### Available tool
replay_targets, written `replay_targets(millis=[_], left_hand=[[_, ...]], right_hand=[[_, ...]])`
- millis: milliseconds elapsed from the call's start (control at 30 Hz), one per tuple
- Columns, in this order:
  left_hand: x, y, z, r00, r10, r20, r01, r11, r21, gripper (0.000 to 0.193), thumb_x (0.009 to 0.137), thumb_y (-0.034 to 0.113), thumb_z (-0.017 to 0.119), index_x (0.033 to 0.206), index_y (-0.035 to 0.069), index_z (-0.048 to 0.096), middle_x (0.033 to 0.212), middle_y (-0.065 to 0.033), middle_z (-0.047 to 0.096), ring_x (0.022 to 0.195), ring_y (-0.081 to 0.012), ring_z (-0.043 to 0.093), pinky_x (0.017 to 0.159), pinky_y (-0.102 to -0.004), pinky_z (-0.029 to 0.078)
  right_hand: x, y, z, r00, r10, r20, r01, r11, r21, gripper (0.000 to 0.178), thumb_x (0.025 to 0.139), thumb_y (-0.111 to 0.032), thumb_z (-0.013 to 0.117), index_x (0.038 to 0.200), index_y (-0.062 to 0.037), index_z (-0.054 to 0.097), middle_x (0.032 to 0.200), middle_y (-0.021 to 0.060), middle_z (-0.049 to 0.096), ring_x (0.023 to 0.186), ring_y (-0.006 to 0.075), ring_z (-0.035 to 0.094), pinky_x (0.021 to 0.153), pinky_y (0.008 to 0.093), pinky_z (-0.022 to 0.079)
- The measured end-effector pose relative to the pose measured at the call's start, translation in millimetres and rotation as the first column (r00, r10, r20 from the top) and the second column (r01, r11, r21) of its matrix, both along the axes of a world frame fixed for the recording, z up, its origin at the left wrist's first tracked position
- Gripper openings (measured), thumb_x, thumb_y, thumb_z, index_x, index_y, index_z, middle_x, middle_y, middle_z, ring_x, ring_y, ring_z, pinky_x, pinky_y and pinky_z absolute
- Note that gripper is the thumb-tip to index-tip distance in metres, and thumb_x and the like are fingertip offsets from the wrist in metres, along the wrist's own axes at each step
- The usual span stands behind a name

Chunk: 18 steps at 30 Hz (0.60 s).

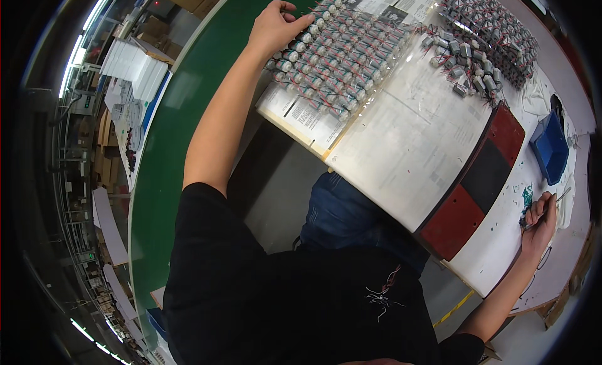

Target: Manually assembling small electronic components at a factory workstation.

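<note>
At the far left corner of the workboard, my left hand [276, 29] is beside the rows of small motors [342, 58]. Its thumb reaches to the edge of these rows and its fingers are bent, with a gap between them and the thumb; I see nothing held. The motors have pale round ends and red and blue wires, and stand close together on clear plastic. Over the white table at the right, my right hand [539, 227] is closed around a slim metal tool [563, 194]. The tool's exact kind is too small to make out.
Loose grey motors [470, 64] lie heaped at the far right, by more packed rows [495, 26]. A red and black mat [476, 183] borders the pale board [414, 133]. A blue bin [550, 148] sits near teal scraps [527, 197]. Wire bits [382, 296] cling to my shirt.
</note>
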<state>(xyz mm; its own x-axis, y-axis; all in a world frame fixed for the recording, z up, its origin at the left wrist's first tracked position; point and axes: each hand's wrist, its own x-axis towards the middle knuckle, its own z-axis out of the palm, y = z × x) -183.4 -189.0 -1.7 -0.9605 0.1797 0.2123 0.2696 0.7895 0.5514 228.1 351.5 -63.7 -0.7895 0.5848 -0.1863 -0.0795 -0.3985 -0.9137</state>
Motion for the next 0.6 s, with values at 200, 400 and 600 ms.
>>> replay_targets(millis=[200, 400, 600], left_hand=[[2.9, -12.9, -5.3, 0.995, -0.096, -0.031, 0.097, 0.995, 0.01, 0.081, 0.08, 0.051, 0.084, 0.133, -0.004, 0.058, 0.117, -0.0125, 0.067, 0.099, -0.0168, 0.066, 0.082, -0.0297, 0.055], [7.9, -9.6, -2.9, 0.994, -0.093, 0.055, 0.091, 0.995, 0.036, 0.089, 0.074, 0.059, 0.083, 0.134, -0.003, 0.058, 0.124, -0.019, 0.067, 0.107, -0.0266, 0.068, 0.094, -0.0355, 0.053], [33.3, 6.1, 13.0, 0.996, -0.078, 0.033, 0.08, 0.996, -0.036, 0.094, 0.083, 0.059, 0.077, 0.146, -0.004, 0.046, 0.133, -0.0212, 0.061, 0.108, -0.0227, 0.064, 0.093, -0.0342, 0.052]], right_hand=[[-2.3, -4.7, 2.7, 1.0, -0.011, 0.0, 0.011, 1.0, -0.003, 0.032, 0.111, -0.03, 0.046, 0.108, -0.0028, 0.062, 0.068, -0.0028, 0.042, 0.055, 0.0039, 0.035, 0.049, 0.0197, 0.031], [-1.5, -6.6, 3.3, 0.999, -0.029, 0.02, 0.029, 1.0, 0.012, 0.032, 0.111, -0.031, 0.046, 0.106, -0.0033, 0.062, 0.067, -0.003, 0.042, 0.055, 0.0041, 0.036, 0.049, 0.0202, 0.031], [-0.7, -4.8, 2.7, 1.0, -0.017, 0.016, 0.016, 1.0, 0.004, 0.033, 0.111, -0.031, 0.045, 0.106, -0.0036, 0.062, 0.068, -0.0026, 0.043, 0.055, 0.0043, 0.036, 0.049, 0.0205, 0.032]])
